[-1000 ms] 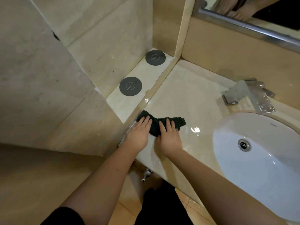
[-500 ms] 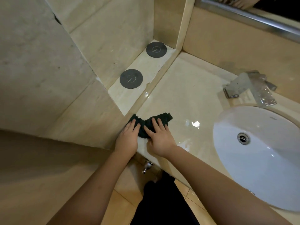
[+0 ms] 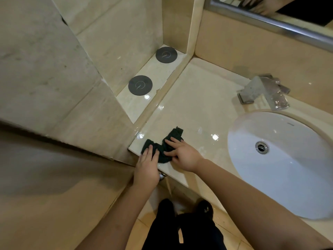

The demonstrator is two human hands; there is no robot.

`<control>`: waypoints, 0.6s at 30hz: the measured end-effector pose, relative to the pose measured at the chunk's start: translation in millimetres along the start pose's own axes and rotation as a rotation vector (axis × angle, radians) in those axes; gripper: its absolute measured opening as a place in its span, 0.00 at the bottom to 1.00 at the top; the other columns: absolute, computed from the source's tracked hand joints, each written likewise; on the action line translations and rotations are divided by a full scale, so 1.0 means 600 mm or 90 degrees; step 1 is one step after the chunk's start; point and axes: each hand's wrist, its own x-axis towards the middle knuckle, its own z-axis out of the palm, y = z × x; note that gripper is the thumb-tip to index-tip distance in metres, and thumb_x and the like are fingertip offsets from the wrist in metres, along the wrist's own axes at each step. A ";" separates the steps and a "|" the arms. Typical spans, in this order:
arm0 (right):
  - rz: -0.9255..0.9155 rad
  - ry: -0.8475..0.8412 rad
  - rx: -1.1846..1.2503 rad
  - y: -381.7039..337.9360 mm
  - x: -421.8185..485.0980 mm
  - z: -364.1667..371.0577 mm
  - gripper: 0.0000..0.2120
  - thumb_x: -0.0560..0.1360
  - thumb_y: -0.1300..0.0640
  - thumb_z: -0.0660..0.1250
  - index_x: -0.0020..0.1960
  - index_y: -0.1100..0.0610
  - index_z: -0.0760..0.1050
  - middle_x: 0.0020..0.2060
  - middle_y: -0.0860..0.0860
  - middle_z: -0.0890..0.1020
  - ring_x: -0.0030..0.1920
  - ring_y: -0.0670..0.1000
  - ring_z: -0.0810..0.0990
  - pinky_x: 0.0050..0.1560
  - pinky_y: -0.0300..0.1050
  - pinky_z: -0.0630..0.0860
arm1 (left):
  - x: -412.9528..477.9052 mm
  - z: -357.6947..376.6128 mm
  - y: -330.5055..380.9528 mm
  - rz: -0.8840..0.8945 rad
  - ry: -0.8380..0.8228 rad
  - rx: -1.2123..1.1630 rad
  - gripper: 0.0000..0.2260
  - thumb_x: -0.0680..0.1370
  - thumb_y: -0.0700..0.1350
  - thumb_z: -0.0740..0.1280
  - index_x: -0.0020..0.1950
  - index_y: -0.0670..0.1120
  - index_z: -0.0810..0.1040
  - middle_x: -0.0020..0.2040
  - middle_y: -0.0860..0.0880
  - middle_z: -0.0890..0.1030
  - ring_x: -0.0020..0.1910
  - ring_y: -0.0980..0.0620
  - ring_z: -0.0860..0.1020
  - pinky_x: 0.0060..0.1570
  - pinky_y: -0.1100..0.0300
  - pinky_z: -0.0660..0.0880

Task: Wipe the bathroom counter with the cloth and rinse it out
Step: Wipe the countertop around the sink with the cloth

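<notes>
A dark green cloth (image 3: pixel 173 137) lies bunched in a U shape at the front left corner of the glossy beige counter (image 3: pixel 194 98). My left hand (image 3: pixel 146 166) presses flat on the cloth's left end, fingers straight, at the counter's front edge. My right hand (image 3: pixel 182 154) presses on the cloth's right part, fingers spread and pointing left. Wet streaks shine on the counter beside the cloth. The white oval basin (image 3: pixel 281 159) with its metal drain (image 3: pixel 261 147) lies to the right. Behind the basin stands a square chrome tap (image 3: pixel 264 91).
A lower ledge (image 3: pixel 144 105) left of the counter carries two dark round discs (image 3: pixel 140 85) (image 3: pixel 166 54). Tiled walls close in at left and back. A mirror's metal frame (image 3: pixel 270 24) runs along the top right. My dark-clothed legs (image 3: pixel 182 230) stand below on the tiled floor.
Both hands have dragged the cloth toward the counter's front left corner. It has bunched from a stretched strip into a U shape, and my left hand now reaches the front edge.
</notes>
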 end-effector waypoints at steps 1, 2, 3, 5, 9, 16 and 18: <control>-0.004 0.002 0.009 0.007 -0.010 0.000 0.20 0.79 0.60 0.58 0.69 0.49 0.72 0.76 0.51 0.58 0.77 0.52 0.49 0.76 0.51 0.46 | -0.004 0.005 0.010 0.003 -0.002 0.006 0.33 0.78 0.42 0.63 0.78 0.46 0.50 0.79 0.46 0.45 0.78 0.48 0.46 0.76 0.54 0.47; -0.008 0.002 0.016 0.015 -0.020 0.000 0.20 0.79 0.60 0.58 0.68 0.49 0.73 0.76 0.51 0.59 0.77 0.51 0.50 0.75 0.51 0.46 | -0.009 0.010 0.021 0.006 -0.002 0.010 0.33 0.78 0.42 0.63 0.78 0.46 0.49 0.79 0.45 0.45 0.78 0.48 0.46 0.76 0.54 0.48; -0.011 0.002 0.022 0.023 -0.029 0.000 0.19 0.78 0.60 0.58 0.67 0.50 0.73 0.76 0.51 0.60 0.77 0.51 0.50 0.75 0.50 0.46 | -0.014 0.016 0.034 0.008 -0.001 0.012 0.32 0.79 0.41 0.61 0.79 0.46 0.49 0.79 0.45 0.45 0.78 0.48 0.46 0.76 0.54 0.48; -0.013 -0.005 0.026 0.040 -0.049 -0.003 0.19 0.78 0.60 0.58 0.66 0.50 0.75 0.75 0.50 0.61 0.77 0.51 0.51 0.75 0.50 0.47 | -0.024 0.025 0.063 0.007 -0.006 0.009 0.31 0.79 0.38 0.58 0.79 0.46 0.48 0.79 0.45 0.44 0.77 0.47 0.45 0.75 0.55 0.48; -0.022 -0.003 0.034 0.077 -0.095 -0.006 0.18 0.77 0.61 0.60 0.64 0.52 0.77 0.74 0.51 0.63 0.76 0.52 0.54 0.76 0.51 0.50 | -0.041 0.046 0.121 0.004 -0.024 0.009 0.31 0.79 0.37 0.56 0.79 0.46 0.46 0.79 0.45 0.40 0.77 0.48 0.42 0.76 0.54 0.49; -0.018 0.032 0.055 0.142 -0.176 -0.011 0.17 0.75 0.62 0.61 0.60 0.53 0.80 0.71 0.51 0.68 0.75 0.52 0.59 0.75 0.48 0.55 | -0.051 0.086 0.221 0.010 -0.053 0.039 0.31 0.79 0.38 0.55 0.78 0.45 0.44 0.78 0.43 0.38 0.77 0.46 0.40 0.75 0.54 0.44; -0.013 0.036 0.056 0.156 -0.197 -0.016 0.16 0.75 0.62 0.61 0.60 0.53 0.80 0.71 0.51 0.69 0.75 0.51 0.60 0.74 0.48 0.57 | -0.051 0.095 0.245 0.015 -0.055 0.035 0.31 0.79 0.38 0.55 0.78 0.44 0.44 0.78 0.43 0.37 0.77 0.46 0.40 0.75 0.55 0.44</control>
